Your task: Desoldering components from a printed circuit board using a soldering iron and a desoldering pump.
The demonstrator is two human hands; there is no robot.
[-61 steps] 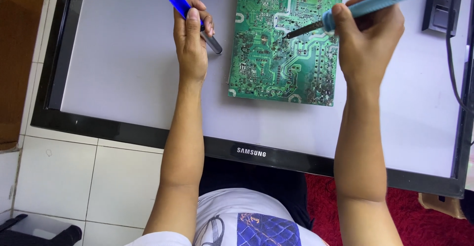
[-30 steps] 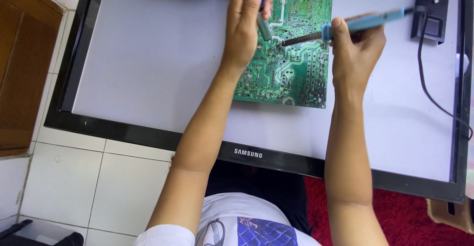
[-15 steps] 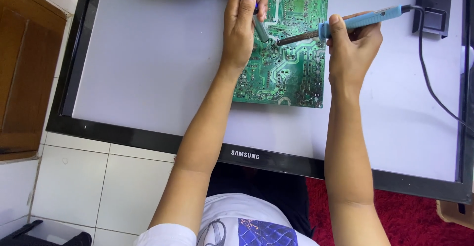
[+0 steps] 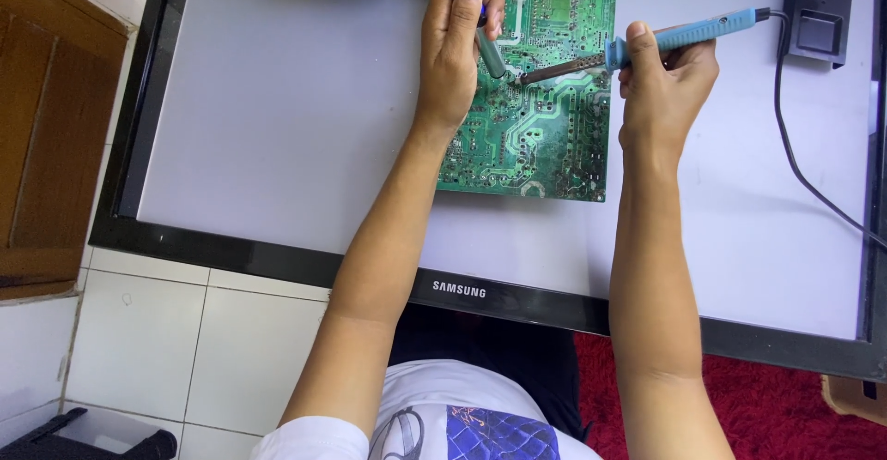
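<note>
Wooden cabinet (image 4: 42, 118): far left edge, brown, beside white floor tiles (image 4: 231, 331).

Flat screen panel (image 4: 277, 127): large, lying face-up, pale grey surface in a black frame; serves as the work surface.

Left hand (image 4: 453, 63): clenched around a desoldering pump (image 4: 480, 30) with a blue body and grey barrel. The pump's upper end runs out of the top of the view; its nozzle points down onto the board.

Circuit board (image 4: 545, 137): green, solder side up, lying flat on the screen panel near its upper middle. Part of the near left corner is hidden by the left wrist.

Soldering iron (image 4: 647, 44): light blue handle, dark metal shaft, tip meeting the board just beside the pump's nozzle.

Right hand (image 4: 661, 90): closed on the iron's handle in a pen-like grasp.

Black cord (image 4: 813, 174): trails from the handle's rear end across the panel toward the right edge.

Black stand (image 4: 818, 12): small box, upper right corner of the panel.

Red rug (image 4: 804, 405): lower right, under the panel's edge.
</note>
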